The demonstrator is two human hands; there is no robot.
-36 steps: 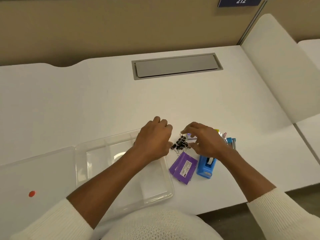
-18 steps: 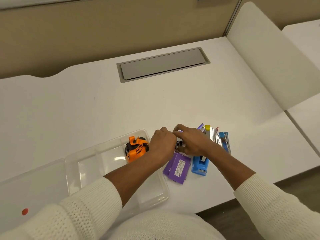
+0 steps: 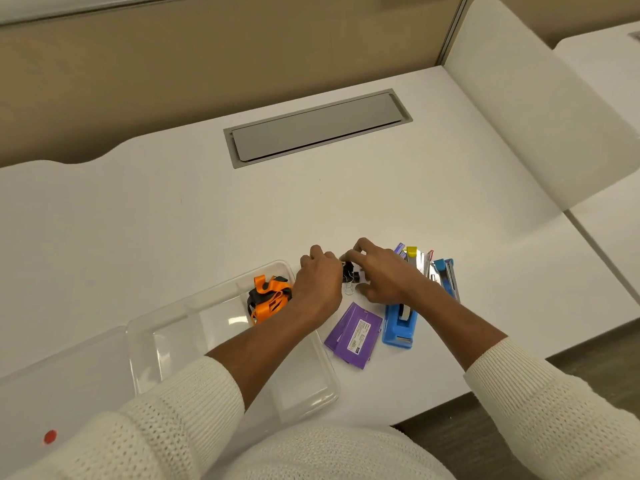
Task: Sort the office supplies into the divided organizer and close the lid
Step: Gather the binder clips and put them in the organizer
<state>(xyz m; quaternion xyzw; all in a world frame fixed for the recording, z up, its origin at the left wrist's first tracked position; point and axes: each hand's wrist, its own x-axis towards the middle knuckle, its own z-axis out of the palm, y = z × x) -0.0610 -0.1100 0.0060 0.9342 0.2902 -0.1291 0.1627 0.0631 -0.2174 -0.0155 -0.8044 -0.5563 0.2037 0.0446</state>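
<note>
Where the tabletop (image 3: pixel 346 202) meets the person's body at its near edge, two white knit sleeves (image 3: pixel 554 403) reach in over it. The clear divided organizer (image 3: pixel 311 393) sits at the near edge, left of centre, its near right corner close to the brink. Its open lid (image 3: pixel 62 382) lies flat to its left, running off toward the near left corner and bearing a small red dot (image 3: pixel 50 437). The left forearm crosses above the organizer's right compartments. In the far right compartment lies an orange and black bundle (image 3: pixel 268 298); the other compartments look bare.

Just right of the organizer, purple packets (image 3: pixel 353 336) lie on the tabletop, and a blue tape dispenser (image 3: pixel 398 325) stands just beside them on the right. Beyond these the left hand (image 3: pixel 320 284) and right hand (image 3: pixel 384 275) meet, both with fingers curled in around a small cluster of black binder clips (image 3: pixel 350 273) between them; whether either hand actually pinches a clip I cannot tell. Right of the right hand lie a row of staplers and tools (image 3: pixel 436 271), blue, yellow and purple among them, too small to sort out.

Past the hands the white tabletop is open out to a grey recessed cable cover (image 3: pixel 317 128) near the far edge. A beige partition wall (image 3: pixel 173 71) stands behind, and a white side divider (image 3: pixel 536 116) rises along the right edge.
</note>
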